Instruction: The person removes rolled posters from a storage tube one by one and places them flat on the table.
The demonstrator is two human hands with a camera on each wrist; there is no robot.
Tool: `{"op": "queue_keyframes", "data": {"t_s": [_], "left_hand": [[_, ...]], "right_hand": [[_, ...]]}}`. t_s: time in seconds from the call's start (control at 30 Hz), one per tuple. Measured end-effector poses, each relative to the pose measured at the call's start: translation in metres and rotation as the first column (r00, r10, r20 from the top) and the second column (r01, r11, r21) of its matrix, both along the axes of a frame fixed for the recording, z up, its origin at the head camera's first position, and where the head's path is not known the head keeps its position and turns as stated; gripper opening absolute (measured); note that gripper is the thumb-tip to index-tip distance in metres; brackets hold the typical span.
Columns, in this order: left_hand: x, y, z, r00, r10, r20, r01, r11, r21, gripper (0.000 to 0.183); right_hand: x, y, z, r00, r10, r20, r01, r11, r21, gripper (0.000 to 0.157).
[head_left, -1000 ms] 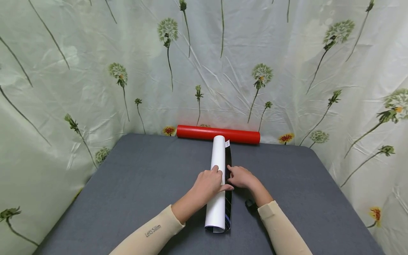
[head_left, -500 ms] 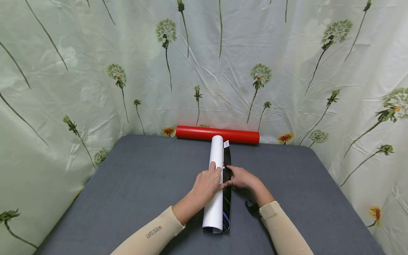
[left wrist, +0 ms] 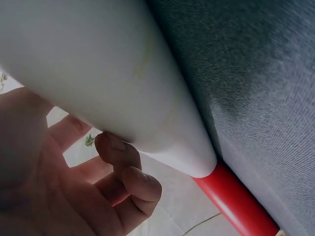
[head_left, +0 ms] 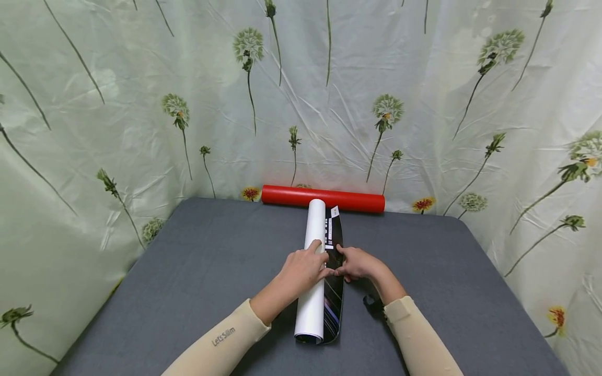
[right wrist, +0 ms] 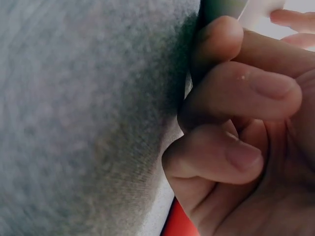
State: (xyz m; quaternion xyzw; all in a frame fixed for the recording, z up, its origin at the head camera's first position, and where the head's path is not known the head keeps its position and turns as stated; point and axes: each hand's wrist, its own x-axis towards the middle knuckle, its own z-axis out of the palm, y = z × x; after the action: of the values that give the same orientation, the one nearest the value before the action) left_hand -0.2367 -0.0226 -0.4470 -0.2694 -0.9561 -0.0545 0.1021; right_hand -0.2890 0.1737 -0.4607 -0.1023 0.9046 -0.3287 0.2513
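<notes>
A rolled poster (head_left: pixel 311 310), white on its outside, lies lengthwise on the grey table. Along its right side a strip of the black printed face (head_left: pixel 333 297) shows, with white lettering and purple-blue lines. My left hand (head_left: pixel 301 269) reaches over the roll from the left, its fingers bent over the white side and its thumb near the black strip. In the left wrist view the roll (left wrist: pixel 108 64) passes above the curled fingers (left wrist: pixel 142 184). My right hand (head_left: pixel 359 263) holds the poster's right edge with thumb and index finger; the other fingers (right wrist: pixel 211 152) are curled against the table.
A red tube (head_left: pixel 348 200) lies crosswise at the table's back edge, by the roll's far end. Behind it hangs a pale curtain (head_left: pixel 329 104) with dandelion print. The grey table (head_left: pixel 211 250) spreads out on both sides. A black strap (head_left: pixel 373 304) is at my right wrist.
The white roll has shifted slightly left with my left hand, and the black printed strip has widened. My right thumb has come onto the strip; the right hand otherwise stays about where it was.
</notes>
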Motion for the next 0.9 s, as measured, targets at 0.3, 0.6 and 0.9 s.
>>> {"op": "queue_keyframes", "data": {"t_s": [0.3, 0.6, 0.9], "left_hand": [[-0.0009, 0.0011, -0.0001, 0.999, 0.025, 0.035, -0.024, 0.999, -0.022, 0.027], [-0.0001, 0.0007, 0.0007, 0.999, 0.037, -0.006, -0.037, 0.999, -0.026, 0.034], [-0.0005, -0.0001, 0.0006, 0.998, 0.049, -0.029, -0.051, 0.996, -0.071, 0.024]], "right_hand": [[-0.0014, 0.0017, 0.0001, 1.000, -0.006, 0.009, 0.006, 0.999, 0.039, 0.090], [-0.0003, 0.0058, 0.0010, 1.000, -0.030, -0.011, 0.030, 0.997, 0.072, 0.090], [0.0014, 0.0094, 0.0050, 0.999, -0.034, 0.002, 0.034, 0.997, 0.073, 0.090]]}}
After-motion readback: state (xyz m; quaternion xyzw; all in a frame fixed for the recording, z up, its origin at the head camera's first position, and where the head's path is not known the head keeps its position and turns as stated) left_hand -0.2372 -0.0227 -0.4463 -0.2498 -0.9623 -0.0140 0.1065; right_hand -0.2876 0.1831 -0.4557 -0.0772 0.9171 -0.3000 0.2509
